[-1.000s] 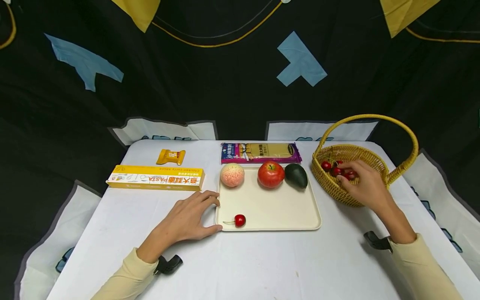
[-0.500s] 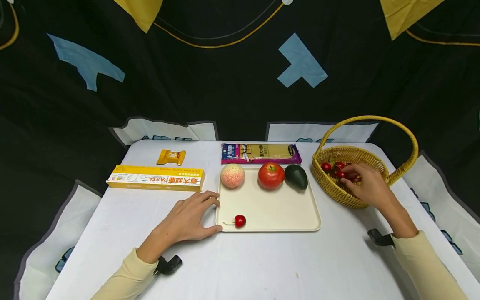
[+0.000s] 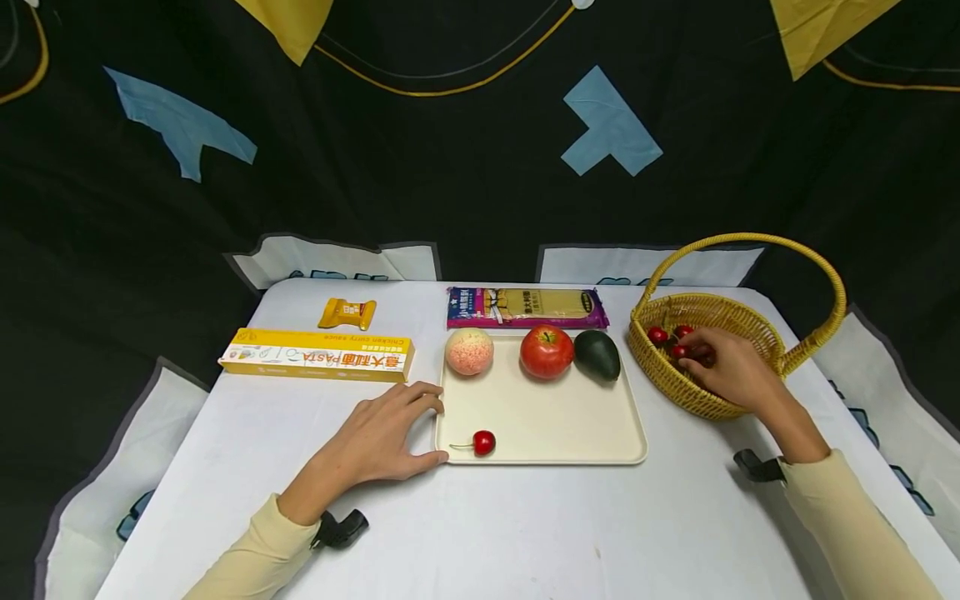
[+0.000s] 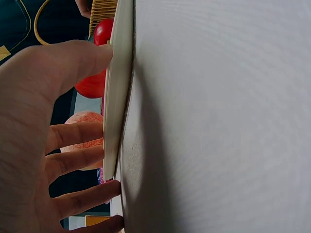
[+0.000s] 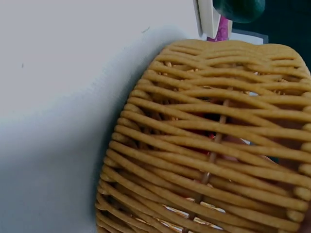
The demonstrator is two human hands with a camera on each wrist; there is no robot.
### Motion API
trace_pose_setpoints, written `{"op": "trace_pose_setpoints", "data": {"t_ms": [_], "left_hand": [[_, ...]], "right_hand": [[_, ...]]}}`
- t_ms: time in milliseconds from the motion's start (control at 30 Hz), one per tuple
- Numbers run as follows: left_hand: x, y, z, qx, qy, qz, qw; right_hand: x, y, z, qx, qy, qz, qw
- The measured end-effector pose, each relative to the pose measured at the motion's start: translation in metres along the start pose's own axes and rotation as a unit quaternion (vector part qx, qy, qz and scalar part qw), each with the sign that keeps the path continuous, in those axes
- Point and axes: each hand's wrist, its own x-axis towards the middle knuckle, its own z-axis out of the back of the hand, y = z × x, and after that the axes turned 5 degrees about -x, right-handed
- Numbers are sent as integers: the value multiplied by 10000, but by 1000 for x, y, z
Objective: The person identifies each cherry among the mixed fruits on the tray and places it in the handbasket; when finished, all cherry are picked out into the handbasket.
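Observation:
My right hand [image 3: 727, 367] reaches into the yellow wicker basket [image 3: 678, 393], fingers bent among the red cherries [image 3: 657, 335]. One cherry [image 3: 678, 352] shows right at the thumb and fingertips; I cannot tell whether they pinch it. The basket's weave [image 5: 209, 145] hides most of this hand in the right wrist view. My left hand [image 3: 378, 433] rests at the left side of the cream tray [image 3: 555, 425], its thumb and fingertips touching the rim with the fingers spread. On the tray lie a stemmed cherry [image 3: 483, 442], a speckled peach [image 3: 469, 352], a red apple [image 3: 547, 352] and an avocado [image 3: 597, 356].
Behind the tray lies a purple-edged pasta packet [image 3: 528, 307]. A yellow-and-white pasta box [image 3: 317, 356] and a small golden wrapped snack [image 3: 347, 314] are at the left. The basket's tall handle [image 3: 750, 239] arches over its opening. A black curtain [image 3: 450, 183] hangs behind the table.
My right hand shifts slightly among the cherries inside the basket, and some of them have moved. The left hand stays at the tray's edge. The head view has turned a little left.

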Motion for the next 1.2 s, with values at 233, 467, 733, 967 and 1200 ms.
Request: {"op": "trace_pose_setpoints", "data": {"t_ms": [233,467,733,967,1200], "left_hand": [[1,-2,1,-19,29,35,10000],[0,-2,-1,-37,37,39,10000],[0,-1,-1,4,31,38,10000],[0,-1,0,-17,13,30,10000],[0,-1,1,38,1,33,10000]], "right_hand": [[3,-4,-1,-151,111,-74,9998],[4,-7,-4,-155,147,-117,9997],[4,-3,-2,-232,45,-286,9993],[1,20,6,-377,-674,-187,9968],[2,56,7,-219,-1050,161,9941]]}}
